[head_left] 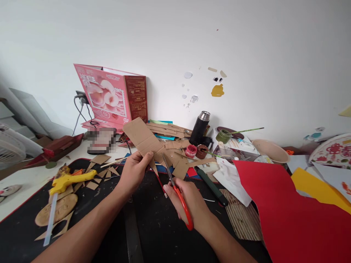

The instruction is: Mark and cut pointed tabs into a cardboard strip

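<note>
My left hand (138,167) is closed on a strip of brown cardboard (141,136), thumb on top, holding it tilted above the black mat (156,226). In my right hand (189,199) is a pair of scissors (184,208) with red-orange handles. Their blades point up and away, against the lower right part of the cardboard; whether they are cutting into it I cannot tell. Beneath my hands lies a metal ruler (132,230) on the mat. A thin red stick-like thing (161,185) shows between the hands, partly covered.
A yellow glue gun (72,179) lies left among cardboard scraps (100,159). A dark green utility knife (211,186) and red paper (290,208) are on the right. Behind stand a black flask (199,129), paint jars (191,150) and a pink box (106,95).
</note>
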Demonstrator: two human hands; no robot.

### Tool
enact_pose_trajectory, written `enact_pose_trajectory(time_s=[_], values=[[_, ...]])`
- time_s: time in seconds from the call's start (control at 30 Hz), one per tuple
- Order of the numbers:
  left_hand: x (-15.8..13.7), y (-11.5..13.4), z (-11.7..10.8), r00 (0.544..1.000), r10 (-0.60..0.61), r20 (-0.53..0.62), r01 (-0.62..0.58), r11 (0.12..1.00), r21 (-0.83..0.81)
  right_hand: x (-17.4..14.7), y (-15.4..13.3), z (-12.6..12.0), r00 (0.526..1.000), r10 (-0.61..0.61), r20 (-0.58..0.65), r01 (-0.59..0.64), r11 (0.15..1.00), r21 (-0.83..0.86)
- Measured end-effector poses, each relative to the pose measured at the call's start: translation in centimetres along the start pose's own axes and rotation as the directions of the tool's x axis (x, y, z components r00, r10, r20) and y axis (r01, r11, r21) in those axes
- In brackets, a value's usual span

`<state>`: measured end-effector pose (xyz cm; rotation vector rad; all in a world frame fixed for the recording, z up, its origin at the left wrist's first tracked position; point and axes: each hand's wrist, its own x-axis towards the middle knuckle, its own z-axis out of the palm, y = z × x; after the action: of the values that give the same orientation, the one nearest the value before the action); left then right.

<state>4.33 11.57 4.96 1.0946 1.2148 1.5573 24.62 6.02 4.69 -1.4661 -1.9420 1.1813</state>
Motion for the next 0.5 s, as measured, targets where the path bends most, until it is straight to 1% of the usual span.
enact_pose_trajectory(time_s=[0.23, 0.5], values=[[0.07, -0.03, -0.08, 1.000, -0.026, 0.009, 0.026, 0.999, 0.021, -0.02, -0.08, -0.09, 1.000, -0.001, -0.004, 0.000, 0.999, -0.038], [0.37, -0.48, -0.27, 1.000, 0.020, 0.006, -0.020, 0.999, 0.046, -0.04, -0.36, -0.28, 1.000, 0.001, -0.009, -0.002, 0.999, -0.044]])
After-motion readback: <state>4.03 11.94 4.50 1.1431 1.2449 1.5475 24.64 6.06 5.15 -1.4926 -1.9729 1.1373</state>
